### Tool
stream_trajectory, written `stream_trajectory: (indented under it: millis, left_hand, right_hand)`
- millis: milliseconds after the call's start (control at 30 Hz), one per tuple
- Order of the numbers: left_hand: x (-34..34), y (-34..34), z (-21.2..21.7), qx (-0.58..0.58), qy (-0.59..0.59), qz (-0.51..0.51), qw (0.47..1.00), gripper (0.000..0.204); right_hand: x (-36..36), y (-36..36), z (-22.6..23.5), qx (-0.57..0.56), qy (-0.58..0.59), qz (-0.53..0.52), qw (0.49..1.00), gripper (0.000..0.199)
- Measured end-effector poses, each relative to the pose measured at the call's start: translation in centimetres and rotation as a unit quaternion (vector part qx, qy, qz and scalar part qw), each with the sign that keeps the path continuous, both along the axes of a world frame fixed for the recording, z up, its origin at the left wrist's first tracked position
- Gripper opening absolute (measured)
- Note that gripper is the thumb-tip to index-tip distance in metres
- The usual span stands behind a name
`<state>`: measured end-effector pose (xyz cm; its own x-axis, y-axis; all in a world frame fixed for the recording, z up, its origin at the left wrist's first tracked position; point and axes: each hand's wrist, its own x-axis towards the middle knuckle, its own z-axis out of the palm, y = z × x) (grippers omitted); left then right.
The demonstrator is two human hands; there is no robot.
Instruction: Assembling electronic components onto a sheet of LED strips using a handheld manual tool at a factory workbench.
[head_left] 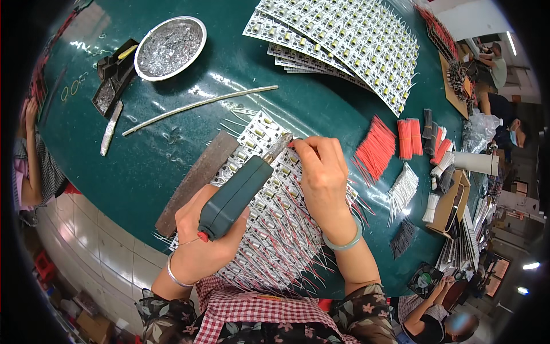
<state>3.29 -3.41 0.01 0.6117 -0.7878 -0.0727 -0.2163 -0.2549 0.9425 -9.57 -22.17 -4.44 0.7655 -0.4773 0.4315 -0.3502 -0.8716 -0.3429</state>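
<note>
My left hand [209,226] is wrapped round a dark green soldering gun [236,198], its tip pointing up and right onto the circuit boards. Close to that tip, my right hand [323,166] pinches a short red wire [293,143] between thumb and forefinger. Beneath both hands lies a panel of white circuit boards [258,229] with yellow parts; many red and white wires stick out from its near portion. A rusty metal bar [195,183] rests along the panel's left edge. Whether the tip touches the wire, I cannot tell.
A metal bowl of solder scraps [172,49], a dark tray [112,86], a knife [112,129] and a thin rod [200,109] lie beyond. Stacked board panels [344,46] stand at the back. Red wires [375,149], white wires [404,192] and black wires [403,236] lie right. Other people sit around.
</note>
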Motion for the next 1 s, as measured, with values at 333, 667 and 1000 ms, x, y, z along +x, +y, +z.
stream_trajectory:
  millis: [333,667,1000]
  left_hand:
    - [0.4,-0.2,0.4,-0.007,0.021,0.001,1.0,0.016]
    - [0.7,1.4,0.5,-0.073,-0.021,0.038,0.996,0.019]
    - [0.1,2.4,0.9,-0.058,0.037,0.067,0.995,0.021]
  right_hand:
    - [0.1,0.1,0.1,-0.002,0.006,0.001,1.0,0.031]
    - [0.1,0.2,0.2,0.002,0.014,-0.003,1.0,0.032]
    - [-0.3,1.0,0.5,0.001,-0.033,0.011,0.999,0.035]
